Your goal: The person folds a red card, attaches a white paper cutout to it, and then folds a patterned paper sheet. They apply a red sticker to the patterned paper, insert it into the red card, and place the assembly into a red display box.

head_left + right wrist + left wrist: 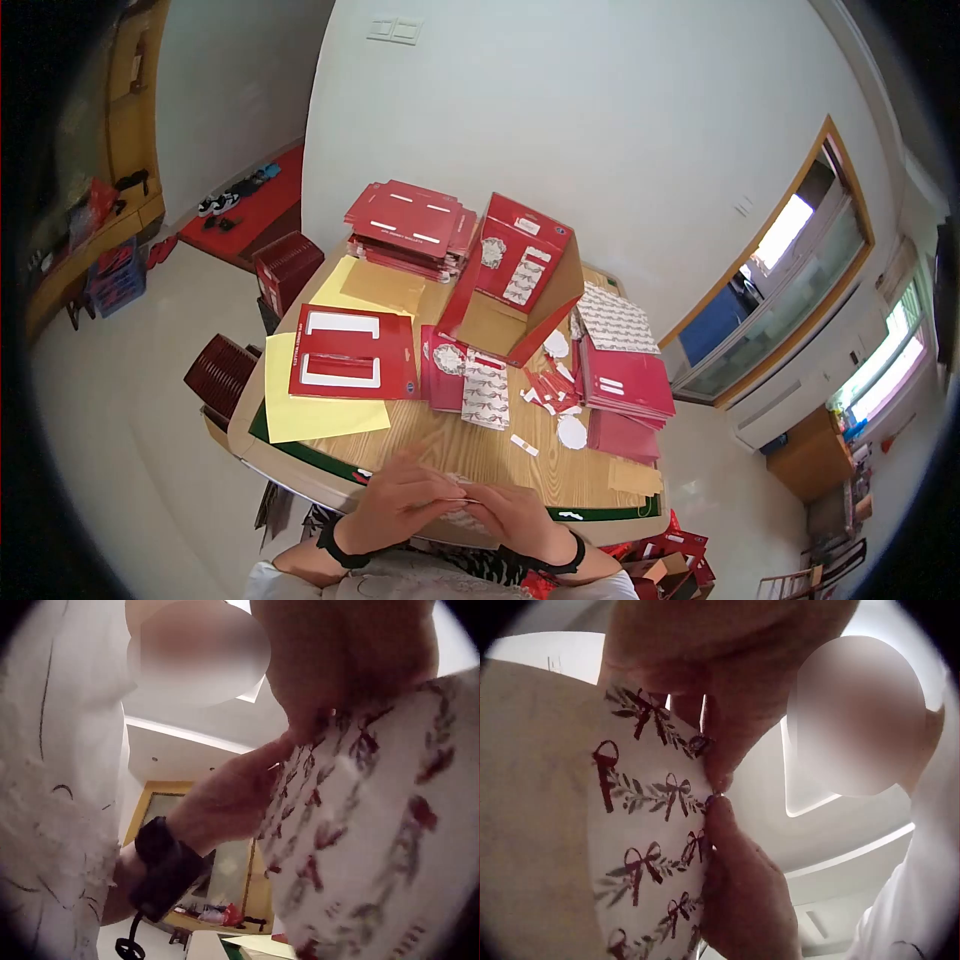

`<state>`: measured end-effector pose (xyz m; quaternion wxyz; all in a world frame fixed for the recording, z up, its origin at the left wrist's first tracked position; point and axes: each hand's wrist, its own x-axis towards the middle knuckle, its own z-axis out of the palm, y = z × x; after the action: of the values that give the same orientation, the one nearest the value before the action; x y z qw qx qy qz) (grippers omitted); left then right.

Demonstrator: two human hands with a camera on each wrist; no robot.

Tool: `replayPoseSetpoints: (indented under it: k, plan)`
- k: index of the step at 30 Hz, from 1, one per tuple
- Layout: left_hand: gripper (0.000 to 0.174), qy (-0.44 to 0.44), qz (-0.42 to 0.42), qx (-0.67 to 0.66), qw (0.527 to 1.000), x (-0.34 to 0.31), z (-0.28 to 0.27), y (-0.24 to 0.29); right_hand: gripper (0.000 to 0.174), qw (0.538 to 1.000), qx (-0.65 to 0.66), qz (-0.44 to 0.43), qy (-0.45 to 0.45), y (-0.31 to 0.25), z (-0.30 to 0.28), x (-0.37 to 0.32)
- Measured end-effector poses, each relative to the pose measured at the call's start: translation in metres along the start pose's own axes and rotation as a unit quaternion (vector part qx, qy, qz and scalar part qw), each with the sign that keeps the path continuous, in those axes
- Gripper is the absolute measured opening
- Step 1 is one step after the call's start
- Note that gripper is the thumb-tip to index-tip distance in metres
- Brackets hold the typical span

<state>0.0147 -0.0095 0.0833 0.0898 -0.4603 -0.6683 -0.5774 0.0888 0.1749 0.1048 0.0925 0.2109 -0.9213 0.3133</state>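
At the table's near edge, the left hand [400,505] and right hand [518,515] meet fingertip to fingertip over a white paper piece [462,518] printed with bows and sprigs. Seen from the left wrist, the left hand [697,660] pinches the edge of the printed paper [649,825] from above, while the right hand [750,900] pinches it just below. From the right wrist, the right hand [349,652] holds the top of the paper [360,817], close to the left hand [225,799]. The fingers cover part of the edge.
On the table [400,440] stand an open red box [515,300] and stacked red card sheets [405,215]. Yellow paper [335,420] lies under a red card [350,350]. Dark pink folders [625,380], patterned sheets [485,390] and white round pieces [572,432] lie further right.
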Motion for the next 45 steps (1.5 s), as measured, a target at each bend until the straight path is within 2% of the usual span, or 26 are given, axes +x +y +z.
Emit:
replayPoseSetpoints:
  k: [3,5,8,11,15,17,18,20,21,23,25,28,31,32,35,37,40,41,43,45]
  plan:
    - [0.01,0.004,-0.008,0.0,1.0,-0.002,0.004,0.002,0.027,1.0,-0.015,0.003,-0.006,0.0,0.0,-0.005]
    - [0.013,0.013,-0.01,-0.013,1.0,0.001,0.0,0.007,0.029,1.0,-0.008,-0.003,-0.01,0.0,-0.002,-0.007]
    - [0.013,0.049,-0.017,-0.03,0.998,0.007,-0.015,0.015,0.028,0.996,0.0,0.074,-0.052,0.006,-0.014,-0.017]
    - [0.015,0.078,-0.027,-0.037,0.996,0.005,-0.024,0.012,0.032,0.999,0.019,0.041,0.002,0.016,-0.017,-0.026]
    - [0.015,0.104,-0.052,-0.025,0.993,0.006,-0.025,0.011,0.035,0.995,0.069,0.068,-0.013,0.012,-0.024,-0.03]
    - [0.025,0.08,0.0,-0.05,0.996,0.001,-0.027,-0.005,0.042,0.988,0.114,0.103,-0.028,0.009,-0.03,-0.031]
    - [0.031,0.069,0.025,-0.062,0.995,0.0,-0.028,-0.009,0.042,0.993,0.082,0.081,0.011,0.011,-0.03,-0.034]
    - [0.043,0.189,-0.058,-0.145,0.969,0.008,-0.017,0.0,0.042,0.996,0.019,0.034,0.085,0.019,-0.029,-0.038]
    - [0.049,0.249,-0.099,-0.185,0.946,0.011,-0.013,0.004,0.042,0.991,-0.03,-0.02,0.127,0.021,-0.028,-0.036]
    - [0.054,0.219,-0.18,-0.434,0.856,0.008,-0.022,0.001,0.04,0.962,-0.124,-0.128,0.208,0.022,-0.027,-0.028]
    - [0.054,0.168,-0.244,-0.53,0.794,0.005,-0.023,-0.004,0.038,0.965,-0.175,-0.127,0.148,0.017,-0.027,-0.027]
    - [0.047,0.101,-0.327,-0.445,0.828,0.004,-0.016,-0.013,0.039,0.97,-0.188,-0.134,0.078,0.024,-0.016,-0.032]
    - [0.037,0.103,-0.335,-0.464,0.813,0.0,-0.013,-0.023,0.044,0.971,-0.2,-0.128,0.016,0.033,-0.012,-0.035]
    - [0.033,0.103,-0.34,-0.443,0.823,-0.002,-0.011,-0.025,0.045,0.971,-0.209,-0.119,-0.006,0.034,-0.013,-0.037]
    - [0.021,0.087,-0.352,-0.364,0.858,-0.007,-0.001,-0.03,0.048,0.99,-0.131,-0.057,0.003,0.025,-0.014,-0.032]
    - [0.016,0.056,-0.359,-0.285,0.887,-0.009,0.005,-0.031,0.05,0.991,-0.121,-0.04,0.047,0.025,-0.014,-0.031]
    - [0.014,-0.074,-0.305,-0.166,0.935,0.0,0.006,-0.008,0.054,0.989,-0.096,-0.008,0.114,0.016,-0.019,-0.017]
    - [0.013,-0.091,-0.278,-0.149,0.945,-0.002,0.008,-0.011,0.056,0.987,-0.086,0.001,0.135,0.013,-0.019,-0.011]
    - [0.012,-0.123,-0.223,-0.114,0.96,-0.009,0.013,-0.018,0.053,0.994,-0.059,-0.004,0.096,0.019,-0.01,-0.009]
    - [0.012,-0.132,-0.213,-0.087,0.964,-0.004,0.011,-0.01,0.048,0.999,-0.02,0.019,0.039,0.023,-0.004,-0.011]
